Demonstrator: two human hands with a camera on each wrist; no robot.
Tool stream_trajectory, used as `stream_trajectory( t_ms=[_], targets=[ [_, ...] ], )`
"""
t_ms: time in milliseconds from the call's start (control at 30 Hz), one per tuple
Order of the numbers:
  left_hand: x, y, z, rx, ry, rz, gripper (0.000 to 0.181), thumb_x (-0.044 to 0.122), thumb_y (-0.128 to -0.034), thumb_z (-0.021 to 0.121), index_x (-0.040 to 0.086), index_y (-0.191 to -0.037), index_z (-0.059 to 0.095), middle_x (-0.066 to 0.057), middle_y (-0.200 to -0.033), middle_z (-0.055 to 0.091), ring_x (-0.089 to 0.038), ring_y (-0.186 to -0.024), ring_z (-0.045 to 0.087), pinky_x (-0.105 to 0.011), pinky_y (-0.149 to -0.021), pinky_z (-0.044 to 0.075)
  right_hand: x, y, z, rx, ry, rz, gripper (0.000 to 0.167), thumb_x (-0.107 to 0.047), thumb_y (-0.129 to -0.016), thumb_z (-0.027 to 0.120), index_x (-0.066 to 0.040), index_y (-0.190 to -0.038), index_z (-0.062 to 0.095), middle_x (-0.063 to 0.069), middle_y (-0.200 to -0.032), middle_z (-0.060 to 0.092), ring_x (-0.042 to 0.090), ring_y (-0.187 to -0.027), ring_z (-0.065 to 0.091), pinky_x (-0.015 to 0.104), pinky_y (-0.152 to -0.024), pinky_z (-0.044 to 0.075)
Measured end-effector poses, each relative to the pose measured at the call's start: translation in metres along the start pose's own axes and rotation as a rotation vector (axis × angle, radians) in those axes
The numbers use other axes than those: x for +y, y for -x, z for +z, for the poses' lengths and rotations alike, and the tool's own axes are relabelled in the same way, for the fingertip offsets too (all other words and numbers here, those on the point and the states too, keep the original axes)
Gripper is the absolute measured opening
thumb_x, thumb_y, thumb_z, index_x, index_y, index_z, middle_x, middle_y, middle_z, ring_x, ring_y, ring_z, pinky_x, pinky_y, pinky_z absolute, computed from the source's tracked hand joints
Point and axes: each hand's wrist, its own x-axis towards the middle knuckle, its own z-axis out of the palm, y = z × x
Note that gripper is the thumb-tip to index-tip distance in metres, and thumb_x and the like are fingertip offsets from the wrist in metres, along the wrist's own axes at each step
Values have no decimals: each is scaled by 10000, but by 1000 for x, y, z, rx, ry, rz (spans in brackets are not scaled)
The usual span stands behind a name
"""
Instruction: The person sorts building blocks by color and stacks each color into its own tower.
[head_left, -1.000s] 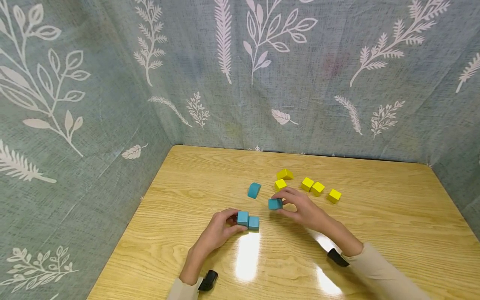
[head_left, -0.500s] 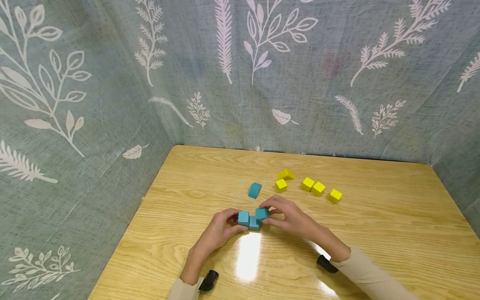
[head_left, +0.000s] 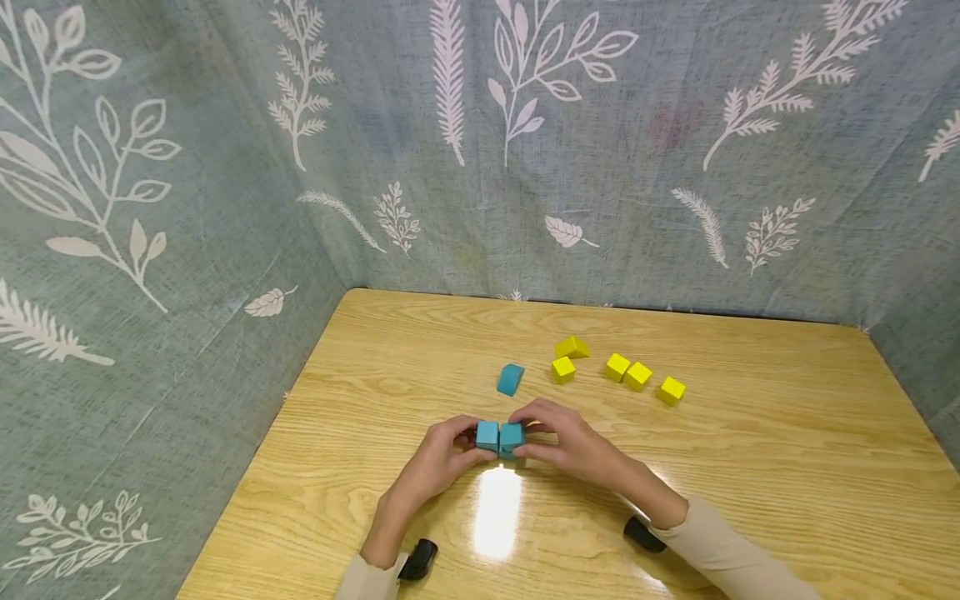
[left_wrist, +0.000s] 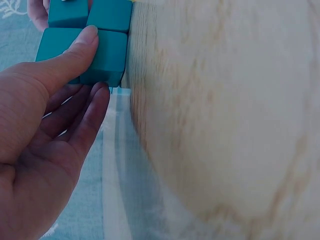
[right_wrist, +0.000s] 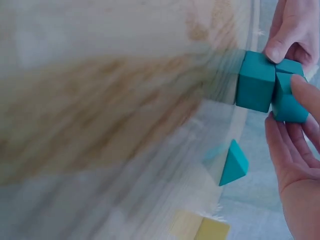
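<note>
Left grip (head_left: 437, 454): grasping a stacked pair of smooth teal cubes (left_wrist: 107, 57), laying the thumb across both
Right grip (head_left: 561, 437): pinching another smooth teal cube (head_left: 511, 434) from near and far sides
Held cube: lying leftward of the right grip, lining up directly over the lower right teal cube (right_wrist: 254, 85), not showing clearly whether touching it
Teal wedge-shaped block (head_left: 511, 380): lying beyond the cubes on the wood-grained counter (head_left: 375, 358), nearer the right grip
</note>
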Motion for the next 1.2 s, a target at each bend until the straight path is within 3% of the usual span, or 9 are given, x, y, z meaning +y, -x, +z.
stream_trajectory(
  t_ms=[133,433,933,1200],
  targets=[
    [0,0,0,5,0,0,271,42,-893,788,36,-1153,710,-44,-1033,695,-219,-932,678,-308,-822,588,-1,-1,2,8,22,-20,364,-29,-897,784,-33,-1234,648,106,-1172,649,280,-1067,659,391,-904,592],
    [-1,0,0,12,0,-5,273,48,-888,794,50,-1148,712,-30,-1021,695,-213,-911,671,-301,-809,584,-3,-3,3,-30,13,47,367,-24,-901,782,-34,-1226,612,74,-1184,638,238,-1100,652,342,-929,580],
    [2,0,0,14,-18,11,276,37,-885,794,41,-1149,711,-40,-1028,694,-205,-927,673,-287,-813,584,-3,-6,4,-40,54,45,390,-2,-884,791,-38,-1228,611,62,-1180,642,204,-1098,652,321,-921,580],
    [-1,0,1,11,-6,17,267,61,-893,790,44,-1146,708,-38,-1016,689,-211,-907,665,-302,-807,584,-7,-7,-7,-44,105,26,335,-132,-989,709,9,-1279,615,126,-1207,661,269,-1117,646,412,-940,572]
  ],
)
